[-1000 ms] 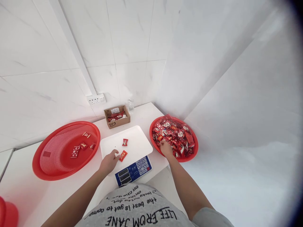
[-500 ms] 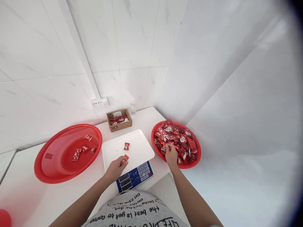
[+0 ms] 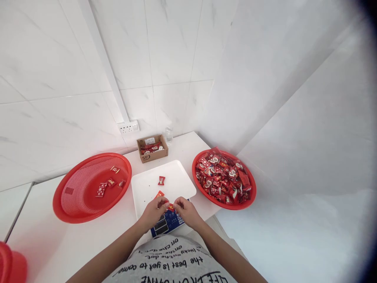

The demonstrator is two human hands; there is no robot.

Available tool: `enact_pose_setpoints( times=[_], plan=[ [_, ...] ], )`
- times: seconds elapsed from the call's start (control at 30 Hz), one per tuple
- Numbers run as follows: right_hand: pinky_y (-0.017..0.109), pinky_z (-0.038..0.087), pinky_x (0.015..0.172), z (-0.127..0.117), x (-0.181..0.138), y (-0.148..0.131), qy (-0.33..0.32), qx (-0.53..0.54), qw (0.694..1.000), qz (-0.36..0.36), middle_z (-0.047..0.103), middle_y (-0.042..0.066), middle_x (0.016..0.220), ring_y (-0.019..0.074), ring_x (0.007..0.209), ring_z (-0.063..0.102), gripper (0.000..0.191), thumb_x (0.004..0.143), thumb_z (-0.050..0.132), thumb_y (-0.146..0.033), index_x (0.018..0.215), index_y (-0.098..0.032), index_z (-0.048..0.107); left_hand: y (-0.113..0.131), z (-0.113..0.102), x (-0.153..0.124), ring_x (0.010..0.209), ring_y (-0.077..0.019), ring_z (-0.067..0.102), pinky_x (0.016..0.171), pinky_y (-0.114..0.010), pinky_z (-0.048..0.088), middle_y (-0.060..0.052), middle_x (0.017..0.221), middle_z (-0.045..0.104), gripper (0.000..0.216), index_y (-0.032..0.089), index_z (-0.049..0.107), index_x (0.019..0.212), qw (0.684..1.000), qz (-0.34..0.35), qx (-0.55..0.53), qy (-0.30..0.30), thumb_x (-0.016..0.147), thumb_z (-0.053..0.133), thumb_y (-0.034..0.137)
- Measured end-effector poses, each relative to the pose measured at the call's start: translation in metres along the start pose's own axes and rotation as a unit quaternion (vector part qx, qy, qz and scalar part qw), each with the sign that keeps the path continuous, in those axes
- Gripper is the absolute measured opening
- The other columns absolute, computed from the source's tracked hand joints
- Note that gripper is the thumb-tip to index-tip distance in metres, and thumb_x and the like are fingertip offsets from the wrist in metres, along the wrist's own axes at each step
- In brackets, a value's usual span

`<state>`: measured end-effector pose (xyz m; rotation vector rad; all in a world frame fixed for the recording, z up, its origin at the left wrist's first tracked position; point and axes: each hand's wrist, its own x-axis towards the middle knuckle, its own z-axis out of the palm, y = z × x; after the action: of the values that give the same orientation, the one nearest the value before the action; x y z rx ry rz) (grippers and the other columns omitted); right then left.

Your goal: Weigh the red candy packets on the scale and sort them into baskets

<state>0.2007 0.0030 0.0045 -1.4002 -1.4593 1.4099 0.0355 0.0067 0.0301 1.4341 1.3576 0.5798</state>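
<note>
My left hand (image 3: 155, 212) and my right hand (image 3: 187, 212) meet over the front of a digital scale (image 3: 165, 225). Between their fingertips they pinch a small red candy packet (image 3: 171, 207), one hand at each side. Just beyond my left fingers, another red packet (image 3: 159, 195) lies on the scale's white tray (image 3: 144, 181). A wrapped candy (image 3: 161, 180) with twisted-looking ends rests farther back on the same tray. To the right, a red basket (image 3: 253, 196) is heaped with red-wrapped candies (image 3: 222, 175).
At the left a red mesh basket (image 3: 57, 208) holds several wrapped candies. Behind the scale stand a cardboard box (image 3: 154, 156) of red packets and a clear glass or bottle (image 3: 169, 134). Part of a red container (image 3: 17, 265) shows at the lower left. A wall socket (image 3: 127, 127) is behind.
My right hand has left the right basket and come to my left hand over the scale, where both now hold a red packet. One packet lies on the tray near my left fingers.
</note>
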Motion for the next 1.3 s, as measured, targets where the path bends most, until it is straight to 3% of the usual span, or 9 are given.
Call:
enact_pose_setpoints(
  times=[0.13, 0.23, 0.33, 0.43, 0.57, 0.73, 0.97, 1.13, 1.3],
  plan=[
    [0.025, 0.041, 0.056, -0.004, 0.011, 0.004, 0.07, -0.015, 0.997, 0.025, 0.053, -0.004, 0.056, 0.0119, 0.054, 0.052, 0.014, 0.075, 0.048, -0.032, 0.07, -0.019, 0.053, -0.02, -0.004, 0.002, 0.094, -0.0196, 0.053, 0.081, -0.035, 0.045, -0.005, 0.1, 0.059, 0.022, 0.02, 0.058, 0.097, 0.977, 0.076, 0.183, 0.074, 0.08, 0.047, 0.028],
    [0.027, 0.045, 0.058, -0.007, 0.02, 0.006, 0.067, 0.011, 0.997, 0.028, 0.058, -0.002, 0.067, 0.0134, 0.058, 0.057, 0.021, 0.075, 0.048, -0.032, 0.088, -0.019, 0.057, -0.029, -0.008, 0.005, 0.105, -0.0221, 0.049, 0.092, -0.039, 0.04, -0.007, 0.111, 0.056, 0.024, 0.021, 0.06, 0.099, 0.949, 0.109, 0.29, 0.056, 0.078, 0.05, 0.02],
    [0.03, 0.047, 0.064, -0.017, 0.027, 0.011, 0.092, -0.024, 0.995, -0.007, 0.061, 0.001, 0.075, 0.0155, 0.065, 0.059, 0.029, 0.075, 0.048, -0.034, 0.098, -0.019, 0.058, -0.032, -0.013, 0.01, 0.109, -0.0234, 0.047, 0.094, -0.04, 0.04, -0.009, 0.117, 0.053, 0.029, 0.019, 0.06, 0.105, 0.936, 0.105, 0.332, 0.043, 0.078, 0.051, 0.018],
    [0.033, 0.047, 0.075, -0.045, 0.037, 0.018, 0.181, -0.118, 0.975, -0.05, 0.063, 0.007, 0.088, 0.0185, 0.079, 0.059, 0.029, 0.077, 0.045, -0.033, 0.098, -0.017, 0.059, -0.036, -0.016, 0.015, 0.109, -0.0224, 0.047, 0.096, -0.04, 0.039, -0.008, 0.117, 0.054, 0.03, 0.02, 0.058, 0.109, 0.937, 0.11, 0.329, 0.051, 0.081, 0.049, 0.022],
    [0.035, 0.037, 0.093, -0.097, 0.053, 0.028, 0.263, -0.302, 0.915, -0.047, 0.057, 0.013, 0.112, 0.023, 0.107, 0.049, 0.034, 0.078, 0.042, -0.019, 0.107, -0.013, 0.057, -0.04, -0.017, 0.017, 0.108, -0.0212, 0.048, 0.096, -0.039, 0.039, -0.006, 0.116, 0.054, 0.028, 0.022, 0.059, 0.108, 0.94, 0.124, 0.313, 0.06, 0.082, 0.047, 0.025],
    [0.036, 0.032, 0.095, -0.131, 0.063, 0.042, 0.175, -0.439, 0.877, 0.093, 0.048, 0.014, 0.126, 0.0273, 0.115, 0.042, 0.05, 0.074, 0.052, -0.018, 0.123, -0.013, 0.048, -0.038, -0.013, 0.011, 0.11, -0.021, 0.047, 0.096, -0.04, 0.039, -0.005, 0.116, 0.055, 0.026, 0.022, 0.059, 0.105, 0.946, 0.131, 0.292, 0.059, 0.082, 0.047, 0.025],
    [0.038, 0.033, 0.09, -0.128, 0.063, 0.048, 0.161, -0.492, 0.845, 0.137, 0.04, 0.013, 0.133, 0.0306, 0.118, 0.036, 0.056, 0.074, 0.054, -0.024, 0.129, -0.019, 0.041, -0.036, -0.016, 0.002, 0.108, -0.0213, 0.05, 0.095, -0.039, 0.041, -0.005, 0.113, 0.057, 0.024, 0.022, 0.06, 0.102, 0.952, 0.118, 0.278, 0.056, 0.081, 0.048, 0.026],
    [0.036, 0.038, 0.082, -0.132, 0.065, 0.045, 0.121, -0.5, 0.84, 0.172, 0.057, 0.016, 0.111, 0.0278, 0.105, 0.05, 0.046, 0.074, 0.053, -0.021, 0.119, -0.015, 0.05, -0.037, -0.016, -0.001, 0.107, -0.0211, 0.05, 0.094, -0.038, 0.041, -0.005, 0.112, 0.058, 0.023, 0.022, 0.061, 0.101, 0.953, 0.111, 0.275, 0.054, 0.081, 0.048, 0.025],
    [0.038, 0.039, 0.077, -0.131, 0.062, 0.045, 0.126, -0.5, 0.839, 0.171, 0.062, 0.015, 0.101, 0.0301, 0.1, 0.053, 0.037, 0.077, 0.049, -0.032, 0.11, -0.019, 0.059, -0.038, -0.015, -0.006, 0.107, -0.0209, 0.05, 0.094, -0.038, 0.041, -0.005, 0.113, 0.058, 0.024, 0.022, 0.061, 0.101, 0.956, 0.103, 0.271, 0.042, 0.081, 0.048, 0.026]
  ],
)
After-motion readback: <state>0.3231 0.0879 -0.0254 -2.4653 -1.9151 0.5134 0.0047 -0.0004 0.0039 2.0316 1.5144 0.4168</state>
